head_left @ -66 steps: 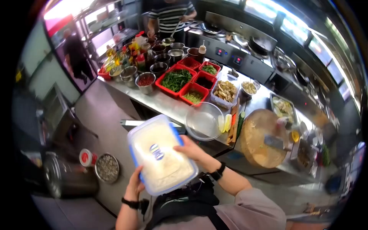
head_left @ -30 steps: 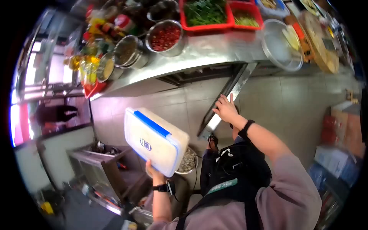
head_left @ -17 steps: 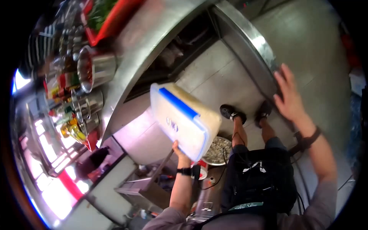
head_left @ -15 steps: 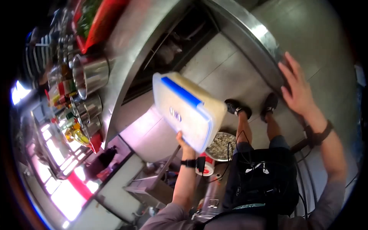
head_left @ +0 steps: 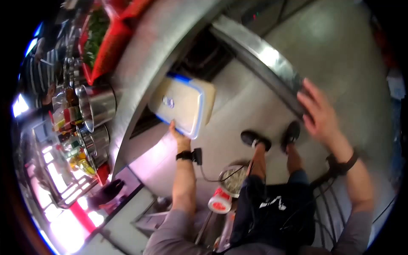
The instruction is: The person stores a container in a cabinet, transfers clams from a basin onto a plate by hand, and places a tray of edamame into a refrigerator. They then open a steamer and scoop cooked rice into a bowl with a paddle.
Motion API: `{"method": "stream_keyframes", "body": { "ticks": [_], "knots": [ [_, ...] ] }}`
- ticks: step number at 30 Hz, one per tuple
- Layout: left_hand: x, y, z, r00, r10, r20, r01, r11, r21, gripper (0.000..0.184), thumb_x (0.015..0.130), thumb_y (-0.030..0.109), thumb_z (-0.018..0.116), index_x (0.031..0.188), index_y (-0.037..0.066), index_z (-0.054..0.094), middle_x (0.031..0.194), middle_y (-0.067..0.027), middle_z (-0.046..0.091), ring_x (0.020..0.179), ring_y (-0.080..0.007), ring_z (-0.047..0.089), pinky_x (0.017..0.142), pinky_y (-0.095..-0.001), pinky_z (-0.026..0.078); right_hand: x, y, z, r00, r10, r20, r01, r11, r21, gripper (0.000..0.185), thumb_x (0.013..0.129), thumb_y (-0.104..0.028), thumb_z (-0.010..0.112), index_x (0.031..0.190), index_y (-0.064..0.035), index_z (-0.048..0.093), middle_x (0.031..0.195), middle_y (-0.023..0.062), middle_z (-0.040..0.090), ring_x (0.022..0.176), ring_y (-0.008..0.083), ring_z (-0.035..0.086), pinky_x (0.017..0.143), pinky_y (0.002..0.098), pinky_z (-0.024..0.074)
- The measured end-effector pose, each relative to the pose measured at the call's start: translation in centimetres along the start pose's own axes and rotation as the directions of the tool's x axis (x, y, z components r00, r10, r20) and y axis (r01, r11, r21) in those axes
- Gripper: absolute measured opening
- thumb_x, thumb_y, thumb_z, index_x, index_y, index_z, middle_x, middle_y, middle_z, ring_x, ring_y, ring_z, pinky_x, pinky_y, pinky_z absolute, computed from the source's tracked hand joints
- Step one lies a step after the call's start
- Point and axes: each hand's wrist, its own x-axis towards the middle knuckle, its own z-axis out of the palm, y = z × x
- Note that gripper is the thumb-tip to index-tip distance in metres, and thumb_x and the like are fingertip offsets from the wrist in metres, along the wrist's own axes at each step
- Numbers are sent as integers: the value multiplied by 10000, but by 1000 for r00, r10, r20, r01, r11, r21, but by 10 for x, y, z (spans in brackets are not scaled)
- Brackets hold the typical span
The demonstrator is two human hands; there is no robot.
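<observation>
My left hand (head_left: 180,137) is closed on the lower edge of a lidded plastic box (head_left: 182,104) with blue clips and pale contents. The thumb shows on the lid; the other fingers are hidden beneath. The box's far end reaches the dark opening under the steel counter (head_left: 146,55). At the right, my right hand (head_left: 318,112) has its fingers apart, with the fingertips at the outer edge of an open metal door (head_left: 263,55). That hand holds nothing that I can see.
Red bins with greens (head_left: 95,40) and steel pots (head_left: 100,104) stand on the counter at the left. A striped-shirted person (head_left: 40,72) is beyond. On the floor are a basin (head_left: 233,180) and a red-and-white tub (head_left: 220,202), near my feet.
The box in my left hand has moved up and left, towards the opening under the counter. My right hand stays at the door's edge. Earlier, both hands held the box.
</observation>
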Motion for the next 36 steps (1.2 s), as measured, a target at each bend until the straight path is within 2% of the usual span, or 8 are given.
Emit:
{"method": "stream_keyframes", "body": {
  "ticks": [7, 11, 12, 13, 19, 20, 21, 36],
  "knots": [
    [82, 60, -4, 996, -10, 84, 23, 989, -148, 443, 839, 285, 582, 1221, 67, 528, 1208, -134, 583, 1115, -339, 551, 1036, -469, 410, 0, -26, -3, 999, 38, 18, -38, 999, -20, 626, 670, 13, 626, 1277, -81, 503, 1446, 198, 356, 1268, 405, 419, 1036, 440, 394],
    [116, 75, 1, 990, 18, -139, -46, 978, -205, 374, 969, 292, 451, 1243, 43, 507, 1255, -146, 549, 1175, -351, 500, 1049, -510, 376, -2, -46, 12, 998, 60, -19, -61, 998, -17, 620, 682, 1, 632, 1282, -82, 498, 1447, 203, 349, 1256, 410, 425, 1029, 446, 399],
    [118, 82, -12, 996, 93, -13, -57, 710, 701, 415, 953, 329, 491, 1251, 40, 505, 1250, -144, 562, 1158, -311, 522, 1028, -429, 396, -3, -54, 15, 997, 71, -27, -71, 997, 6, 620, 684, -6, 638, 1283, -82, 496, 1448, 204, 346, 1256, 411, 421, 1027, 449, 400],
    [122, 89, -25, 979, 166, 114, -81, -193, 978, 462, 937, 366, 531, 1260, 37, 503, 1245, -143, 574, 1142, -272, 543, 1007, -347, 416, -7, -62, 18, 995, 91, -32, -90, 996, 26, 620, 687, -14, 643, 1285, -82, 495, 1449, 205, 343, 1257, 412, 418, 1025, 451, 401],
    [187, 99, -92, 981, 7, -194, 180, -408, 895, 607, 924, 528, 433, 1416, 174, 394, 1370, -208, 479, 1284, -347, 444, 1050, -395, 362, -9, -98, 39, 984, 175, -21, -175, 985, 10, 630, 718, -31, 644, 1318, -84, 462, 1453, 206, 310, 1283, 414, 383, 1027, 443, 398],
    [156, 110, -71, 981, 71, -181, 194, -285, 939, 490, 962, 419, 412, 1391, 183, 432, 1369, -206, 479, 1276, -328, 459, 1050, -392, 377, -9, -103, 42, 983, 182, -28, -182, 983, 11, 626, 723, -33, 645, 1319, -85, 460, 1456, 204, 303, 1284, 414, 380, 1024, 444, 401],
    [222, 100, -143, 993, 15, 113, -86, -550, 830, 444, 972, 342, 437, 1355, 118, 471, 1309, -218, 527, 1227, -330, 502, 1005, -397, 413, -9, -107, 46, 982, 186, -31, -186, 982, 15, 623, 728, -35, 645, 1320, -86, 458, 1459, 202, 295, 1285, 414, 377, 1020, 444, 404],
    [224, 101, -49, 996, 85, 39, 0, -420, 907, 412, 945, 278, 498, 1288, 50, 514, 1219, -206, 579, 1164, -321, 537, 957, -387, 449, -5, -125, 64, 968, 248, -41, -249, 968, -16, 594, 752, -51, 632, 1319, -89, 460, 1484, 206, 255, 1295, 423, 363, 996, 463, 419]
  ]
}}
